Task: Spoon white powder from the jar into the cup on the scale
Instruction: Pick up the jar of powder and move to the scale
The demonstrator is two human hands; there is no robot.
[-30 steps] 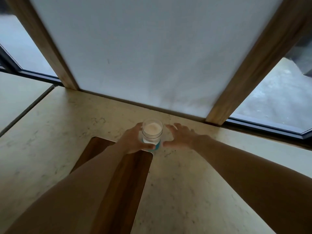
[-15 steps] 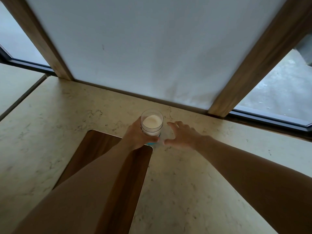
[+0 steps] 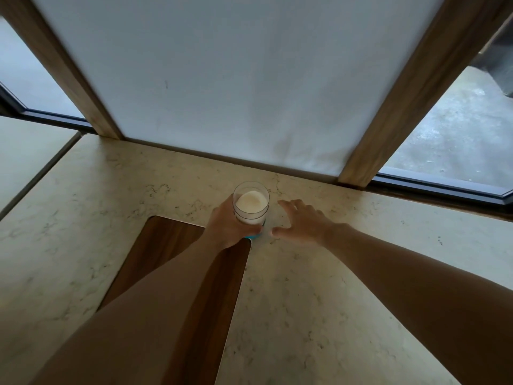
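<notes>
A: Current step?
B: Fetching the jar. The left hand is wrapped around it at the far edge of the desk; the right hand hovers beside it, fingers spread, holding nothing.
A: Next move?
B: Judged: carry it upright; the powder sits uncovered. No cup, scale or spoon in view.
A: Labels?
B: 0 readable.

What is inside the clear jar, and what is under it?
The jar holds white powder, open at the top. The left hand grips its side. A sliver of something blue shows at its base; the hand covers the rest.
</notes>
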